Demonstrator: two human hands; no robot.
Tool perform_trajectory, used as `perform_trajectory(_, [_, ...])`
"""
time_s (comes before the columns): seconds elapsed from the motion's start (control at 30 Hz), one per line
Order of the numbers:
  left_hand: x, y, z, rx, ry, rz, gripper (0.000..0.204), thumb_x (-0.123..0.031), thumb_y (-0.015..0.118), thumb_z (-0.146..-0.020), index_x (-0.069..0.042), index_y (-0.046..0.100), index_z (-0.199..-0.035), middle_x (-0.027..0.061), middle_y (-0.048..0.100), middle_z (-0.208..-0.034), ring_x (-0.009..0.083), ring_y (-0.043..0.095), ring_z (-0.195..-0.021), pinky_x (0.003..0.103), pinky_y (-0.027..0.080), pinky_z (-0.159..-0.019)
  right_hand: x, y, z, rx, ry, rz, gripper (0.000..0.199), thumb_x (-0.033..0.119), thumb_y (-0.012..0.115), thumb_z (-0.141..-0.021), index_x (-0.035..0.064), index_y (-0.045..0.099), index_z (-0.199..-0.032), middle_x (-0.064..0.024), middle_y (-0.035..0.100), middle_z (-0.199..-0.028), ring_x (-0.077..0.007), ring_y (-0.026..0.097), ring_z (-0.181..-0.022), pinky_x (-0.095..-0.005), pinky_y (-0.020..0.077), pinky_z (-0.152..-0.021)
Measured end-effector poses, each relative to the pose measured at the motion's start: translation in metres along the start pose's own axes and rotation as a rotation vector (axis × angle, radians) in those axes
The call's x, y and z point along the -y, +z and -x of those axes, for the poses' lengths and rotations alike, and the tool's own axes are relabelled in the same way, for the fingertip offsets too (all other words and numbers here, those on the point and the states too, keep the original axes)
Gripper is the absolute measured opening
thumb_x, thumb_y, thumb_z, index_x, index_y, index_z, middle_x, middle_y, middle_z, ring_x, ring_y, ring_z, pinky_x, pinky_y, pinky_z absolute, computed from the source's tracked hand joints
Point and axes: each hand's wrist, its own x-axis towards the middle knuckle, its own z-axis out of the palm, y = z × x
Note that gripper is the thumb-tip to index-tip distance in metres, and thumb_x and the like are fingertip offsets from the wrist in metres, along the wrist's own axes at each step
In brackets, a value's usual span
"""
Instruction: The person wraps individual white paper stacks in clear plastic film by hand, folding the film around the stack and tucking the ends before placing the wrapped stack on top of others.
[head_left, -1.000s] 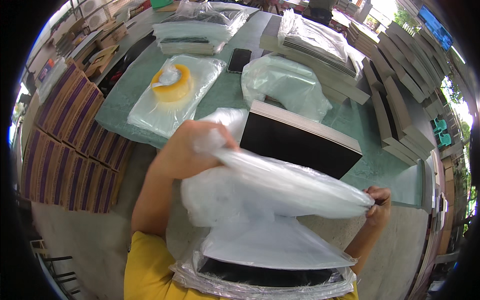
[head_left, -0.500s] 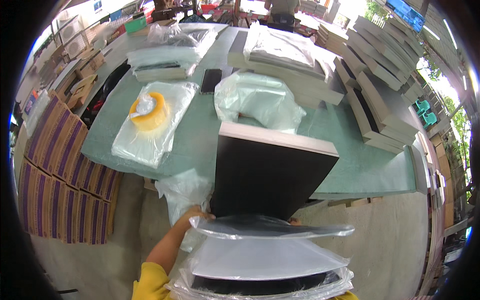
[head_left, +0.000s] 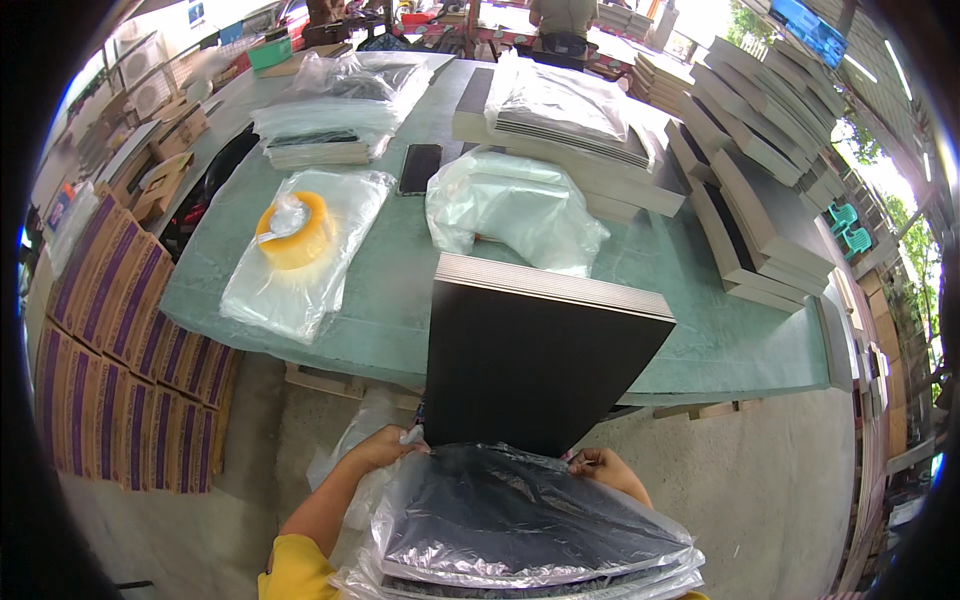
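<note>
A thick stack of black boards [head_left: 540,365] with pale edges stands tilted at the table's near edge. Its lower end meets a clear plastic bag [head_left: 520,515] spread over something dark, close to my body; how far the boards sit inside it is hidden. My left hand [head_left: 385,447] pinches the bag's edge at the stack's lower left corner. At the lower right corner, my right hand [head_left: 603,470] has its fingers closed on the bag's other edge. Loose clear plastic [head_left: 355,450] hangs beside my left hand.
On the green table [head_left: 385,280] lie a tape roll [head_left: 297,232] on flat plastic bags [head_left: 330,290], a phone [head_left: 420,168] and a crumpled plastic bag [head_left: 515,205]. Board stacks [head_left: 770,220] line the right side. Cartons [head_left: 110,340] stand at left; a person [head_left: 565,20] is at the back.
The bag's raised top film has come down flat toward me. My right hand, mostly hidden before, now shows at the bag's edge. The board stack has shifted slightly lower.
</note>
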Motion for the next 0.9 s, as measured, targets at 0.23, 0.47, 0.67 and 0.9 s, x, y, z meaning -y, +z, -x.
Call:
perform_trajectory(0.23, [-0.046,0.01,0.023,0.031,-0.059,-0.002,0.031,-0.031,0.054,-0.081,-0.003,0.057,-0.095,0.0126,0.058,-0.089,0.0192,0.053,-0.08,0.033,0.042,-0.07,-0.002,0.014,0.003,-0.35,-0.153,0.484,0.024,0.016,0.051,-0.08,-0.0027,0.055,-0.093,-0.0111,0.058,-0.088,-0.0193,0.052,-0.083,-0.0302,0.0403,-0.074])
perform_trajectory(0.47, [-0.003,0.017,0.0,0.066,0.218,-0.212,0.027,-0.027,0.056,-0.08,0.0,0.057,-0.08,0.0077,0.056,-0.07,0.0166,0.051,-0.067,0.029,0.04,-0.061,-0.063,0.016,-0.063,-0.409,-0.064,-0.159,0.024,0.014,0.051,-0.077,-0.0059,0.054,-0.09,-0.0185,0.058,-0.083,-0.0226,0.053,-0.078,-0.0305,0.0396,-0.07])
perform_trajectory(0.67, [0.022,0.011,0.0,-0.055,0.108,0.236,0.026,-0.031,0.063,-0.074,-0.006,0.06,-0.084,0.0021,0.055,-0.07,0.0132,0.051,-0.064,0.028,0.04,-0.058,-0.085,0.042,-0.1,-0.66,-0.049,-0.073,0.028,0.006,0.05,-0.074,-0.009,0.051,-0.097,-0.0196,0.058,-0.089,-0.0232,0.056,-0.079,-0.0313,0.0423,-0.069])
perform_trajectory(0.9, [-0.004,0.008,0.001,-0.609,0.231,-0.514,0.034,-0.024,0.071,-0.064,-0.003,0.057,-0.087,0.0072,0.061,-0.082,0.0135,0.057,-0.078,0.027,0.045,-0.069,-0.063,-0.004,-0.076,-0.753,-0.319,0.209,0.025,0.003,0.05,-0.075,-0.0084,0.051,-0.098,-0.0164,0.059,-0.082,-0.0215,0.056,-0.072,-0.0299,0.0434,-0.066])
